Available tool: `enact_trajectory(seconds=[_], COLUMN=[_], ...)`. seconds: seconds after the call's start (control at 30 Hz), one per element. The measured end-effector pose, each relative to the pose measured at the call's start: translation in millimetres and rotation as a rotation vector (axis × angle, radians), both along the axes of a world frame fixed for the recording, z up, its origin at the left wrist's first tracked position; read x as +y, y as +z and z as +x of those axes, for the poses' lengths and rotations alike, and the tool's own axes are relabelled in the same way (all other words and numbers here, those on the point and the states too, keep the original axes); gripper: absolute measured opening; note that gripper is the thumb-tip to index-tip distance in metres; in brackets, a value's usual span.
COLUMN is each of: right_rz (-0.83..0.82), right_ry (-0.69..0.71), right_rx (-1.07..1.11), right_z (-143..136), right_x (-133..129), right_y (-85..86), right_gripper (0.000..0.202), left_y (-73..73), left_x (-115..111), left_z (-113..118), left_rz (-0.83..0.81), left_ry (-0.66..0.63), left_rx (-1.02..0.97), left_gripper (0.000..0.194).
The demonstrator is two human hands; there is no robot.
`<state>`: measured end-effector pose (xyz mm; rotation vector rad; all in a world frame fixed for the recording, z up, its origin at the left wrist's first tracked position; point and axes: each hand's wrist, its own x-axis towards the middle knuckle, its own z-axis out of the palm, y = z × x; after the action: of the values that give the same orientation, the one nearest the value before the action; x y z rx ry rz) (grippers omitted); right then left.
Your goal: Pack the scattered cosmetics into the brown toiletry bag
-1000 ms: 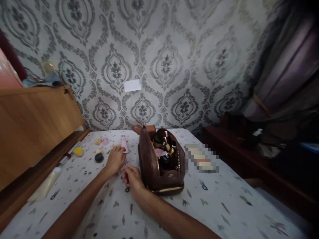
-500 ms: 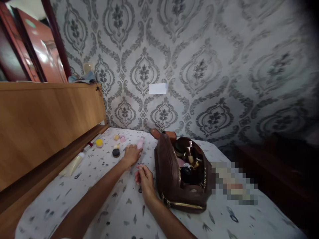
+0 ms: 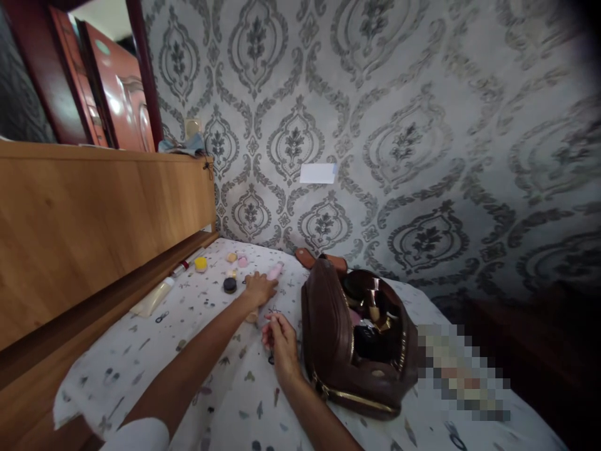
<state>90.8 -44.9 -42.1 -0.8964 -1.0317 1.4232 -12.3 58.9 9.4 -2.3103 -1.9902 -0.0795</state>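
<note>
My left hand [image 3: 260,289] lies palm down on the patterned white sheet, its fingers spread and the tips beside a pink tube [image 3: 275,271]. A small beige item [image 3: 252,316] shows beside that wrist. Left of the hand sits a round black-lidded jar [image 3: 230,285]. My right hand [image 3: 280,337] hovers nearer to me with curled fingers; whether something small is between them cannot be made out. To its right an open brown bag [image 3: 328,326] holds several cosmetics, among them a black item [image 3: 367,338].
On the left are a yellow-lidded jar [image 3: 200,264], a cream tube [image 3: 154,297] and small pink and yellow pieces [image 3: 242,260]. A wooden board [image 3: 103,200] borders the left side. A brown strap [image 3: 305,257] lies behind the bag by the wall.
The view has swung left, so everything appears further right. A beige item now shows beside my left wrist. Both hands keep nearly the same places over the sheet.
</note>
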Motion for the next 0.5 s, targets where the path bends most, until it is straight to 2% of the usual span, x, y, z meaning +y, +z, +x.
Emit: enact_trajectory(seconds=[0.13, 0.33, 0.5], right_rz=[0.017, 0.028, 0.012], right_ry=[0.002, 0.018, 0.023], right_rx=[-0.012, -0.026, -0.028], right_z=[0.3, 1.4, 1.0], right_x=[-1.3, -5.1, -4.9], right_y=[1.2, 3.8, 5.1], right_gripper=[0.04, 0.04, 0.042], left_y=[4.5, 13.1, 11.9], left_x=[-6.1, -35.5, -59.1], left_z=[-8.5, -30.1, -37.8], left_rz=[0.046, 0.079, 0.084], left_ry=[0.024, 0.023, 0.011], left_rx=[0.011, 0.057, 0.044], left_gripper=[0.037, 0.033, 0.029])
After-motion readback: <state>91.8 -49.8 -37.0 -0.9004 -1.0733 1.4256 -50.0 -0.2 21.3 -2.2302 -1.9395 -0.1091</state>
